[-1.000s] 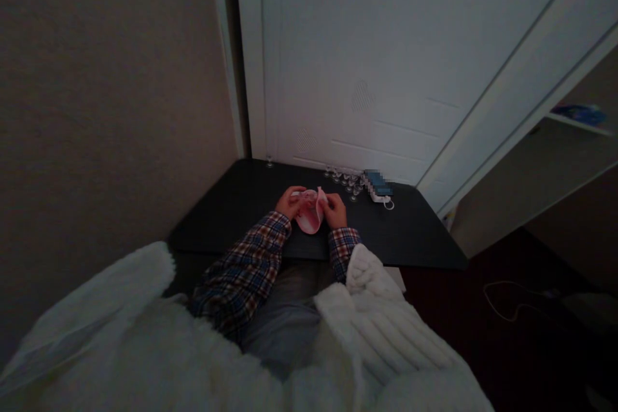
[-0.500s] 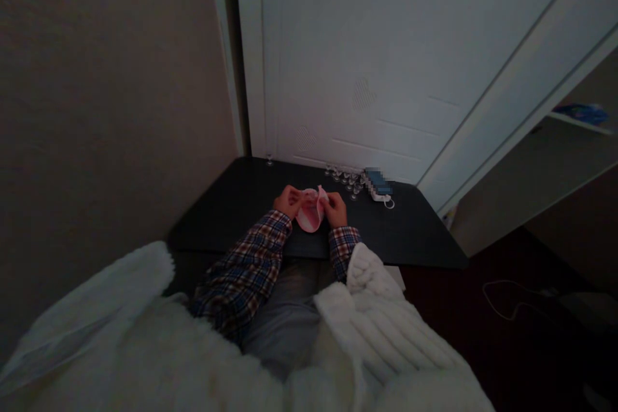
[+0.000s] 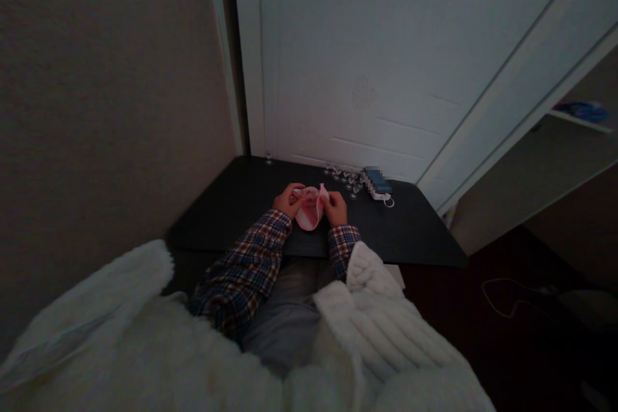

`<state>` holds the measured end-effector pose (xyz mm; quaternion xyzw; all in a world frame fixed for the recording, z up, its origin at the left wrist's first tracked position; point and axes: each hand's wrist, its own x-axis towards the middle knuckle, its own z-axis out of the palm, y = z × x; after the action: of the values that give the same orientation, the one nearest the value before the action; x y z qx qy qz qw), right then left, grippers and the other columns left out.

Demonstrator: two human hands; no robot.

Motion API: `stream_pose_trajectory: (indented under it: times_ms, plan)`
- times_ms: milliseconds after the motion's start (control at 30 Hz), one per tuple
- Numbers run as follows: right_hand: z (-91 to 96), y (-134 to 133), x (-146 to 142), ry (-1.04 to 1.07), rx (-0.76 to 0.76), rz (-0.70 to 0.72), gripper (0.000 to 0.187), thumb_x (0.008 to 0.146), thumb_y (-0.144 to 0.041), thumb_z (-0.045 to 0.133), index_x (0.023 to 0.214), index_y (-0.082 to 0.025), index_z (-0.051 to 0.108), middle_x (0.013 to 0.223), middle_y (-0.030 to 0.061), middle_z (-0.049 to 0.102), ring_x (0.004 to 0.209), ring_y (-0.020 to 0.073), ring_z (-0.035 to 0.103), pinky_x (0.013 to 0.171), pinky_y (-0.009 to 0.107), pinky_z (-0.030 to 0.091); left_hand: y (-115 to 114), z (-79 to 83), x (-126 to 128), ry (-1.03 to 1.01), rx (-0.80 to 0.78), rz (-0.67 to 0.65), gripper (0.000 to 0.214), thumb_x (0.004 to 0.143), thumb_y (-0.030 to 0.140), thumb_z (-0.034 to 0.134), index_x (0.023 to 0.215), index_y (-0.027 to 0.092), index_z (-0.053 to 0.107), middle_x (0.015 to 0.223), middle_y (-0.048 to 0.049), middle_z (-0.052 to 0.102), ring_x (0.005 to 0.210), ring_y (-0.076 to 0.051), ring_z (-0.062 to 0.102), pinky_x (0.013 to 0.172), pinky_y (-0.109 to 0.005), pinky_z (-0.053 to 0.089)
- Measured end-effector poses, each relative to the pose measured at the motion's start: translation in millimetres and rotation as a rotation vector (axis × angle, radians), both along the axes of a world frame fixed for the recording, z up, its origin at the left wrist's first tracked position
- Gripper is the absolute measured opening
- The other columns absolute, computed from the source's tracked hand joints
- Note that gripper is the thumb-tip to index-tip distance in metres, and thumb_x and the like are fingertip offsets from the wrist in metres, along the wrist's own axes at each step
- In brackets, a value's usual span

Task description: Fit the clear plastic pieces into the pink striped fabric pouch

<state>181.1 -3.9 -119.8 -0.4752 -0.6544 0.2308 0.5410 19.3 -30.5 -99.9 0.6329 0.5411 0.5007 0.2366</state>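
Note:
A small pink cloth piece (image 3: pixel 309 214), curved like a pouch with its opening spread, hangs between my two hands over the black tabletop (image 3: pixel 226 206). On its left edge my left hand (image 3: pixel 288 199) is closed, thumb and fingers pinching the fabric. My right hand (image 3: pixel 335 208) pinches the right edge, where a narrow bit of the pink fabric sticks up. Whether it is a finished article, I cannot tell. Several small clear plastic pieces (image 3: pixel 345 176) lie in a cluster beyond my right hand.
A phone-like device with a blurred screen (image 3: pixel 378 181) and a white ring lies right of the cluster. One clear piece (image 3: pixel 268 159) stands apart at the back left. Behind the table rises a white panel door (image 3: pixel 338 45); a wall (image 3: pixel 120 90) borders the left.
My hands keep their pinch on the pink cloth, and its opening is spread slightly differently. The left fingers have shifted a little. Other things lie where they were.

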Motion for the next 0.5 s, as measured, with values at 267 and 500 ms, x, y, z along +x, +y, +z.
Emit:
stream_pose_trajectory:
  times_ms: [267,500]
  plan:
    - [-2.4,2.0,1.1,-0.001,0.000,-0.010,0.022,0.073,-0.036,0.053,0.079,-0.017,0.062,0.077,0.0009,0.054,0.069,0.0121,0.049,0.066,0.025,0.041,2.5,-5.0,0.0,-0.004,-0.002,0.016,0.037,0.067,0.042,0.061,0.096,0.021,0.059,0.070,0.0008,0.059,0.053,-0.011,0.053,0.050,-0.020,0.042]
    - [-1.8,-0.1,0.8,-0.007,0.011,0.013,0.023,0.073,-0.038,0.053,0.078,-0.017,0.061,0.076,0.0008,0.054,0.070,0.0123,0.050,0.066,0.024,0.041,5.9,-8.8,-1.4,-0.035,-0.070,0.045,0.033,0.070,0.049,0.056,0.074,0.017,0.063,0.057,-0.0006,0.059,0.052,-0.013,0.054,0.044,-0.020,0.041]
